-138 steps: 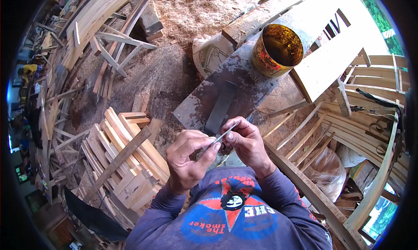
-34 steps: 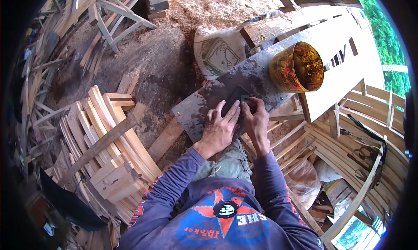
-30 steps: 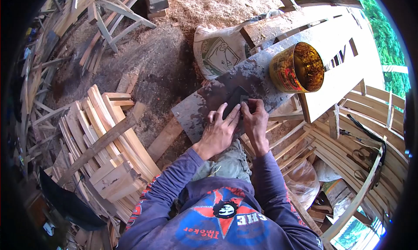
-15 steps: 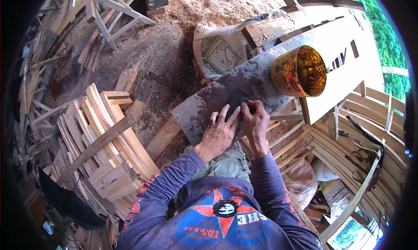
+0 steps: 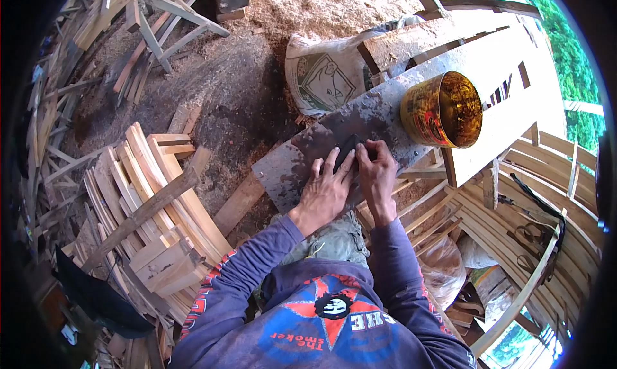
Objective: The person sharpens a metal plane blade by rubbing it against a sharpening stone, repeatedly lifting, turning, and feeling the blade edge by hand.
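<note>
- Lowered since the earliest frame, both hands are now meeting over the dark bar [image 5: 348,146] on the board [image 5: 275,171].
- Its long axis is running seven to one o'clock; its tip is showing at one from the left hand [image 5: 323,194], about eleven from the right hand [image 5: 376,176].
- Left fingers, nearer, are lying outstretched over it; right fingers are bunching beside it, anything pinched being impossible to tell.
</note>
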`<state>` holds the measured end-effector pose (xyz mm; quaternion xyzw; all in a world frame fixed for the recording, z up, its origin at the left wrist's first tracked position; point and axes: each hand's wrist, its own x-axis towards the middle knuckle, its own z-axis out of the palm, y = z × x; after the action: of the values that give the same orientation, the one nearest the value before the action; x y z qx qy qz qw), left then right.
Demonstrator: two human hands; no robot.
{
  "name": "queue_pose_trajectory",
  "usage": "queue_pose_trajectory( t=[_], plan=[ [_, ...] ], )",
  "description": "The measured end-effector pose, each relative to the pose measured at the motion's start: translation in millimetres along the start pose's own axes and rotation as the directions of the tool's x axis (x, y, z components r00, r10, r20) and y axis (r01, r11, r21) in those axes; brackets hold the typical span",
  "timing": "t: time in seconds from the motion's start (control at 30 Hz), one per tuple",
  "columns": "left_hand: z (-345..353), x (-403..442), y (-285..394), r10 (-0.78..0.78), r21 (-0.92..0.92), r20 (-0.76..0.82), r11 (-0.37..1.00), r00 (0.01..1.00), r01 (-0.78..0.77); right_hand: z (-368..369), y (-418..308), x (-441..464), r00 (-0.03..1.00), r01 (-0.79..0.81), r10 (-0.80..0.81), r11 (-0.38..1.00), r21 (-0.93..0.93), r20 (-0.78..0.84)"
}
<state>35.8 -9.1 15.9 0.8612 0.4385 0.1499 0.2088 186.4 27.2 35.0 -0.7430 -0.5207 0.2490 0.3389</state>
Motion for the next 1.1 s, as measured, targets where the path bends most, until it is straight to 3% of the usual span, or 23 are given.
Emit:
queue_pose_trajectory(
  t=[0.47, 0.73, 1.03, 1.1],
  plan=[
    [2, -40, 26, -0.02, 0.046, 0.058, 0.999, 0.998, 0.017, -6, 13, -47, 1.0, 0.028, -0.028, 0.999, -0.045, 0.01],
    [-6, -22, 16, -0.045, 0.034, 0.063, 0.998, 0.997, 0.043, -2, 1, -27, 0.999, 0.036, -0.036, 0.999, -0.012, 0.001],
    [-6, 12, -5, -0.036, 0.045, 0.018, 0.998, 0.999, 0.035, 12, 6, 16, 0.992, 0.114, -0.116, 0.993, -0.04, -0.047],
    [-14, 25, -11, -0.071, 0.044, -0.122, 0.996, 0.99, 0.076, 14, 7, 31, 0.99, 0.124, -0.126, 0.991, -0.048, -0.057]
  ],
)
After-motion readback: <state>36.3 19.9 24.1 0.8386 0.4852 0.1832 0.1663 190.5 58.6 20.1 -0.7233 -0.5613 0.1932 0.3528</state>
